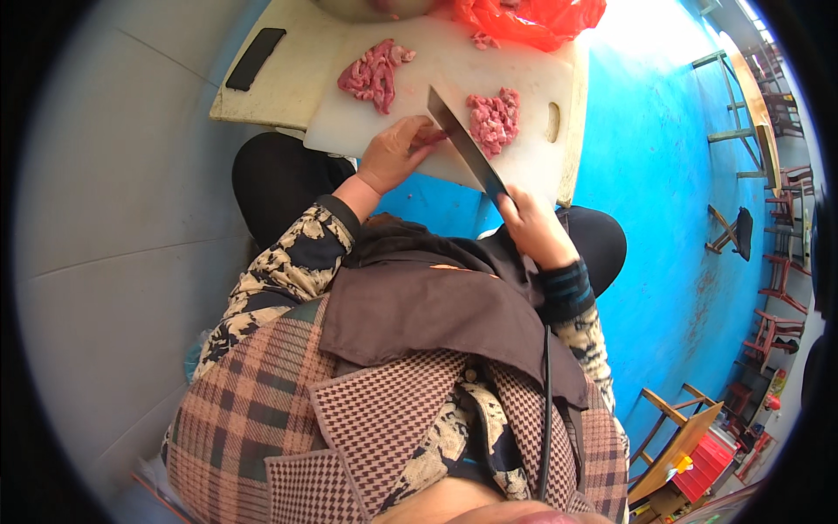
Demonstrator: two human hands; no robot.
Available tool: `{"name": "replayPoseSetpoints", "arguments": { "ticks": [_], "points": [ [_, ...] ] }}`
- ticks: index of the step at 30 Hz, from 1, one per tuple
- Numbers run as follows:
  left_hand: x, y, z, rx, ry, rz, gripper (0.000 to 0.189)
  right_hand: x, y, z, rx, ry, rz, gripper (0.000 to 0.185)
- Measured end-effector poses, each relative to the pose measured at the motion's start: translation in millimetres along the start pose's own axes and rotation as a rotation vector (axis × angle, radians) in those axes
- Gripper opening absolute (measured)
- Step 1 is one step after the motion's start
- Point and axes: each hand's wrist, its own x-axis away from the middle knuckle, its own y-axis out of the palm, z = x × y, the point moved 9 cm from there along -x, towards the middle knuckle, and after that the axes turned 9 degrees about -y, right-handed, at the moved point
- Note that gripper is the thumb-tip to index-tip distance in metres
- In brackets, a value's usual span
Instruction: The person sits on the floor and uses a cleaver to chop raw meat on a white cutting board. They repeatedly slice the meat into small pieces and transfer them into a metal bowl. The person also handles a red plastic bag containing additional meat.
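Note:
My right hand (533, 226) grips the handle end of a wide-bladed kitchen knife (466, 141), its blade slanting up and left over a white plastic cutting board (419, 59). Just left of the blade, my left hand (400, 147) pinches a small strip of raw meat (429, 139) near the board's front edge. To the right of the blade lies a pile of small cut meat pieces (494, 121). Larger strips of raw meat (376, 75) rest at the board's upper left. The knife's handle is mostly hidden by my fingers.
A red plastic bag (537, 23) stands at the back, with meat scraps (484, 41) beside it and part of a bowl (373, 8) to its left. A black phone-like slab (256, 59) lies on the table (262, 108). Wooden tables and chairs stand on the blue floor at right.

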Motion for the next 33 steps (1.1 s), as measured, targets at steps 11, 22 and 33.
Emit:
{"name": "replayPoseSetpoints", "arguments": {
  "ticks": [11, 22, 33],
  "points": [
    [3, 0, 9, -0.142, 0.152, 0.016, 0.015, 12, 9, -28, 0.174, -0.163, 0.055, 0.014],
    [-2, -7, -15, -0.043, -0.085, 0.113, 0.017, -61, 21, -26, 0.173, -0.217, 0.146, 0.022],
    [-11, 2, -3, -0.095, 0.063, 0.046, 0.014, -50, 18, -23, 0.128, -0.134, 0.062, 0.023]
  ]
}}
